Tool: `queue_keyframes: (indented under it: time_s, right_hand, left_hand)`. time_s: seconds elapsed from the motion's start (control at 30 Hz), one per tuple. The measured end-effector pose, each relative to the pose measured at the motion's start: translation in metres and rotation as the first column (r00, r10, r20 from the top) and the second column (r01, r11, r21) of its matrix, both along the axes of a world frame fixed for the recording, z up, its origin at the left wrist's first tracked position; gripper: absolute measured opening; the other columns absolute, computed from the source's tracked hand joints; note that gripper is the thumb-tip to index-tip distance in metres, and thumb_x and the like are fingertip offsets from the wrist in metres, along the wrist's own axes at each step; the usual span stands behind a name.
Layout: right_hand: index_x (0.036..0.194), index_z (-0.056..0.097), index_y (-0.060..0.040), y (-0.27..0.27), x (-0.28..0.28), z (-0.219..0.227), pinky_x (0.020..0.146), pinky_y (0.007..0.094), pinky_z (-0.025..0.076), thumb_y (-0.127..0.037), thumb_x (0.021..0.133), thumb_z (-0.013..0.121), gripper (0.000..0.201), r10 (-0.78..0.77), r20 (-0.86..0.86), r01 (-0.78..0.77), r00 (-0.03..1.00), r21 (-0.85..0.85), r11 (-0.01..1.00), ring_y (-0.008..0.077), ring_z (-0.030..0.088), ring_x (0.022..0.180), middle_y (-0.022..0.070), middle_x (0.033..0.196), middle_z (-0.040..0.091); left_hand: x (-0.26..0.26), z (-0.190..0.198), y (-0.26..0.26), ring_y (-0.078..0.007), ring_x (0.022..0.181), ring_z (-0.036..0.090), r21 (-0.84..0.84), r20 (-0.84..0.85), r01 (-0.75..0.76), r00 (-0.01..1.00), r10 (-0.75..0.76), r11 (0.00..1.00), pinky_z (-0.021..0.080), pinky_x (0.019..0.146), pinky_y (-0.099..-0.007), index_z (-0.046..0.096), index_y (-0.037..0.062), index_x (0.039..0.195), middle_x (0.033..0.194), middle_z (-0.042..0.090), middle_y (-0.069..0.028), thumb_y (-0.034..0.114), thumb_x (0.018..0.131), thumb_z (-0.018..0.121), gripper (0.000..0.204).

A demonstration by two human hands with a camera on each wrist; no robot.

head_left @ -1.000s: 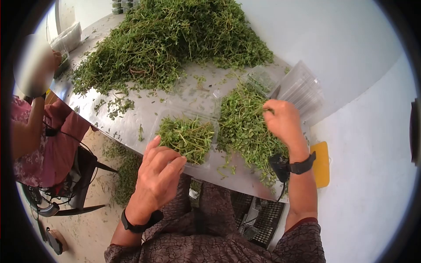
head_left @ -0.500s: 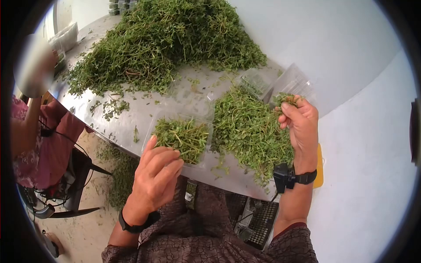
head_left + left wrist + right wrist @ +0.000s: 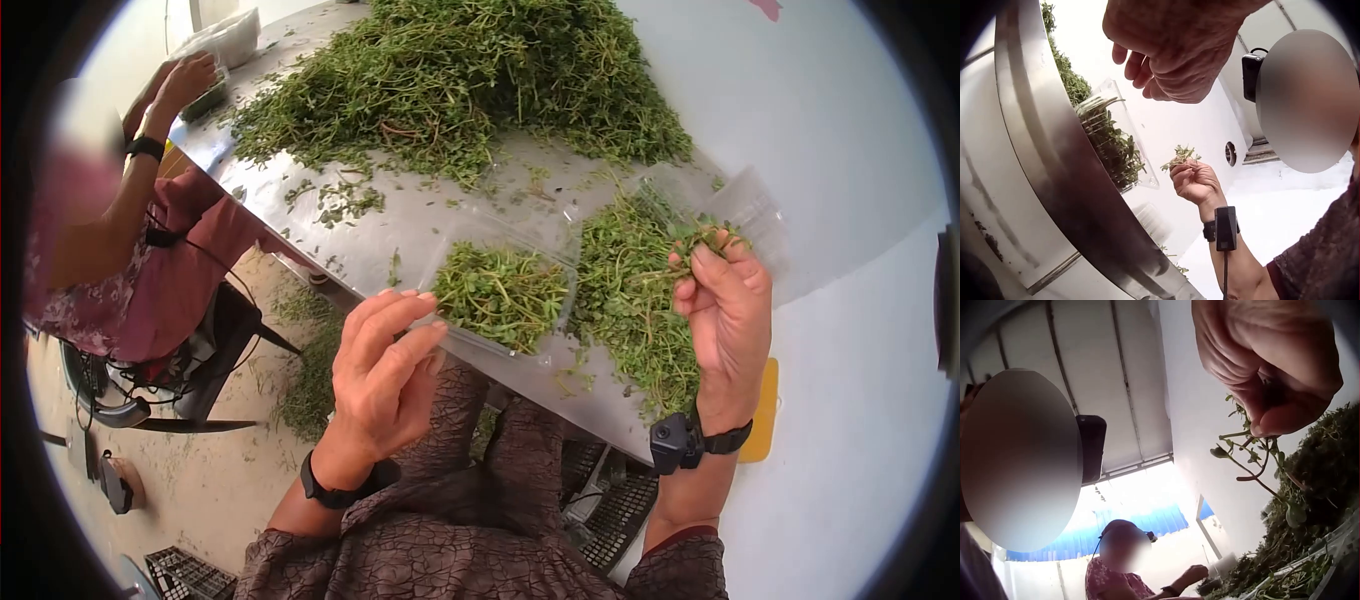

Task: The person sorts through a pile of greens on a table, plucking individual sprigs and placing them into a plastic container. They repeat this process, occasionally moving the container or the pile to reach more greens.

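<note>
In the head view a clear plastic tray point(image 3: 462, 342) full of green sprigs lies at the table's front edge. My left hand point(image 3: 385, 380), fingers loosely bent, is by its near left corner; in the left wrist view that hand point(image 3: 1175, 50) appears above the tray and holds nothing. My right hand point(image 3: 730, 310) pinches a small bunch of sprigs point(image 3: 712, 240) between thumb and fingers, raised over the right side of a loose sprig heap point(image 3: 635, 290). The right wrist view shows stems point(image 3: 1260, 462) hanging from the pinching fingers of the right hand point(image 3: 1272, 369).
A large green pile point(image 3: 470, 80) covers the back of the metal table point(image 3: 330, 240). Clear containers point(image 3: 750, 205) stand at the right by the wall, with a yellow board point(image 3: 762, 410) below. Another person point(image 3: 110, 240) works at the left; black crates point(image 3: 610, 510) lie under the table.
The right hand has risen from the sprig heap with a small bunch in its pinch. The left hand's fingertips have moved slightly off the tray's corner. The head view has shifted left.
</note>
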State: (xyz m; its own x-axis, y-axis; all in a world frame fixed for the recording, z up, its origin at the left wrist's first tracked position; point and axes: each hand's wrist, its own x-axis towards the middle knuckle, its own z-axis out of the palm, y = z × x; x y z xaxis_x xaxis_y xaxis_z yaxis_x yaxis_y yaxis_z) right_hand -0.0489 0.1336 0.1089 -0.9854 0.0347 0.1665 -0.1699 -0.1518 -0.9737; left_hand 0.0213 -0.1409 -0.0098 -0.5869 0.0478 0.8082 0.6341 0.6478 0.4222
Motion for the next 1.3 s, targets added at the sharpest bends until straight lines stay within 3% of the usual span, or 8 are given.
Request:
queue_keyframes:
  time_s: [0.37, 0.67, 0.73, 0.87, 0.9, 0.93, 1.0, 1.3]
  right_hand:
    - [0.106, 0.065, 0.0057, -0.061, -0.010, -0.004, 0.055, 0.0231, 0.052, -0.003, 0.092, 0.064, 0.017, 0.114, -0.106, -0.084, 0.988, 0.253, 0.964, 0.0114, 0.065, 0.065, 0.0079, 0.084, 0.068]
    - [0.098, 0.068, 0.0007, -0.086, -0.016, -0.021, 0.059, 0.0222, 0.047, 0.004, 0.088, 0.065, 0.011, 0.252, -0.176, -0.133, 0.952, 0.502, 0.854, 0.0072, 0.060, 0.068, 0.0028, 0.086, 0.067]
    - [0.100, 0.068, 0.0012, -0.085, -0.022, -0.027, 0.062, 0.0228, 0.050, 0.001, 0.089, 0.065, 0.012, 0.366, -0.181, -0.144, 0.913, 0.697, 0.702, 0.0092, 0.062, 0.070, 0.0037, 0.090, 0.068]
    - [0.096, 0.068, -0.0005, -0.092, -0.027, -0.037, 0.062, 0.0253, 0.047, 0.007, 0.082, 0.064, 0.016, 0.445, -0.276, -0.009, 0.852, 0.842, 0.539, 0.0123, 0.061, 0.073, 0.0077, 0.088, 0.067]
    - [0.096, 0.068, -0.0035, -0.093, -0.030, -0.043, 0.063, 0.0378, 0.050, 0.002, 0.075, 0.065, 0.022, 0.480, -0.345, 0.048, 0.807, 0.848, 0.528, 0.0324, 0.064, 0.074, 0.0136, 0.087, 0.067]
    - [0.096, 0.068, -0.0035, -0.095, -0.031, -0.046, 0.063, 0.0378, 0.050, 0.002, 0.075, 0.065, 0.022, 0.480, -0.349, 0.050, 0.805, 0.846, 0.531, 0.0324, 0.064, 0.074, 0.0136, 0.087, 0.067]
    - [0.098, 0.067, -0.0037, -0.099, -0.031, -0.047, 0.068, 0.0400, 0.052, 0.001, 0.075, 0.067, 0.024, 0.567, -0.356, 0.133, 0.743, 0.908, 0.397, 0.0333, 0.065, 0.082, 0.0123, 0.091, 0.066]
    - [0.103, 0.069, -0.0030, -0.079, -0.009, -0.028, 0.079, 0.0403, 0.054, -0.002, 0.072, 0.074, 0.032, 0.528, -0.425, 0.204, 0.735, 0.882, 0.425, 0.0341, 0.066, 0.094, 0.0156, 0.108, 0.068]
  left_hand:
    - [-0.004, -0.014, -0.005, -0.0380, 0.109, 0.061, 0.065, 0.086, 0.018, 0.996, -0.024, 0.998, 0.052, 0.089, -0.0439, 0.066, 0.0016, 0.105, 0.120, 0.062, -0.0164, -0.009, 0.067, 0.070, 0.039]
    - [-0.008, -0.016, -0.006, -0.0384, 0.107, 0.061, 0.090, 0.091, 0.033, 0.995, -0.041, 0.995, 0.053, 0.086, -0.0437, 0.066, 0.0006, 0.105, 0.117, 0.062, -0.0169, -0.009, 0.063, 0.070, 0.043]
    - [-0.007, -0.017, -0.005, -0.0373, 0.109, 0.062, 0.108, 0.105, 0.031, 0.994, -0.043, 0.994, 0.052, 0.090, -0.0440, 0.067, 0.0007, 0.104, 0.119, 0.063, -0.0168, -0.009, 0.065, 0.069, 0.041]
    - [-0.006, -0.017, -0.004, -0.0362, 0.110, 0.062, 0.125, 0.108, 0.030, 0.993, -0.043, 0.992, 0.051, 0.093, -0.0442, 0.067, 0.0007, 0.104, 0.120, 0.063, -0.0171, -0.009, 0.067, 0.067, 0.038]
    - [-0.006, -0.017, -0.004, -0.0362, 0.110, 0.062, 0.124, 0.107, 0.028, 0.993, -0.041, 0.992, 0.051, 0.093, -0.0442, 0.067, 0.0007, 0.104, 0.120, 0.063, -0.0171, -0.009, 0.067, 0.067, 0.038]
    - [-0.007, -0.017, -0.004, -0.0364, 0.109, 0.062, 0.121, 0.104, 0.026, 0.994, -0.038, 0.992, 0.051, 0.093, -0.0443, 0.067, 0.0006, 0.104, 0.120, 0.063, -0.0172, -0.009, 0.067, 0.067, 0.038]
    - [-0.009, -0.015, -0.005, -0.0365, 0.109, 0.063, 0.111, 0.093, 0.026, 0.995, -0.037, 0.993, 0.051, 0.092, -0.0445, 0.067, 0.0005, 0.104, 0.119, 0.064, -0.0173, -0.009, 0.067, 0.067, 0.038]
    - [-0.012, -0.006, -0.008, -0.0370, 0.108, 0.063, 0.102, 0.043, 0.025, 0.999, -0.030, 0.994, 0.051, 0.091, -0.0453, 0.067, 0.0015, 0.106, 0.119, 0.064, -0.0177, -0.006, 0.068, 0.069, 0.039]
